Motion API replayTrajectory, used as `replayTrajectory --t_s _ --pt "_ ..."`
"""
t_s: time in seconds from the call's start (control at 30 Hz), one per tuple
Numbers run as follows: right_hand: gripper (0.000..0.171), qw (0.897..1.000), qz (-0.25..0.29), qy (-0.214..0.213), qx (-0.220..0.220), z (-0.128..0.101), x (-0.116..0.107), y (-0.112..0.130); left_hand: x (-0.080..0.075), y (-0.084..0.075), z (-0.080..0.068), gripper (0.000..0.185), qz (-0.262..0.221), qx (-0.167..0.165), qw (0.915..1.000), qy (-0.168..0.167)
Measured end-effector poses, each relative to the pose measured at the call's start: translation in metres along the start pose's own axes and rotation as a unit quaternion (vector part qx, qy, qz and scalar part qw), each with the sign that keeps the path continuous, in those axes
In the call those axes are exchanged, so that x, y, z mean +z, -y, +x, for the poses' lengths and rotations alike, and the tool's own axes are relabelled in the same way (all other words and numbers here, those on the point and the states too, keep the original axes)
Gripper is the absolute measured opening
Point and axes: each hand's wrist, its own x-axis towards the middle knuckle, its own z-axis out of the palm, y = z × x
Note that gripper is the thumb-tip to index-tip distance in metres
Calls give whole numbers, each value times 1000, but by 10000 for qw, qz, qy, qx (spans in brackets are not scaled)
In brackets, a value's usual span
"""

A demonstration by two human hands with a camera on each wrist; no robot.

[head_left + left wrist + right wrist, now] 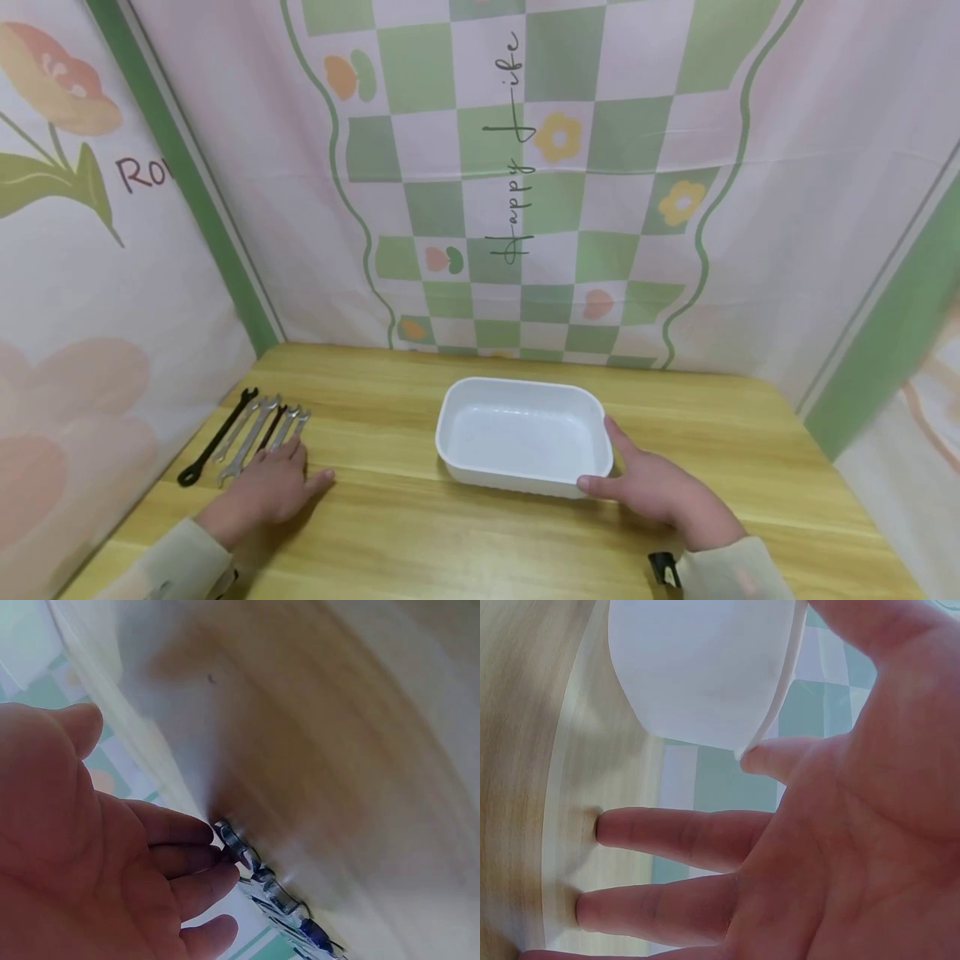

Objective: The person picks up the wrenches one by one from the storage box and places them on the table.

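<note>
Several wrenches lie side by side at the table's left: a black wrench (219,437) outermost, then silver wrenches (251,442) and a dark reddish one (272,428). My left hand (268,487) reaches over their near ends, palm down, thumb out to the side. In the left wrist view its nearly straight fingertips touch the end of a silver wrench (236,844). A white rectangular container (525,437) stands at mid-table. At its right end is my right hand (656,487), thumb on the near rim, index finger at the far corner; the other fingers, straight and spread, reach down to the tabletop.
The wooden table (465,550) meets a patterned cloth backdrop (525,208) at its far edge. Cloth side walls (75,317) rise at left and right. Dark straps (663,569) show at the sleeve cuffs.
</note>
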Motion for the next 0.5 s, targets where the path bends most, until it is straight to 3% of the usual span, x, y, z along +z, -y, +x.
replayTrajectory --t_s 0.5 --pt "118 9997 -187 133 26 -1 0 -1 4 3 3 94 -32 -71 10000 55"
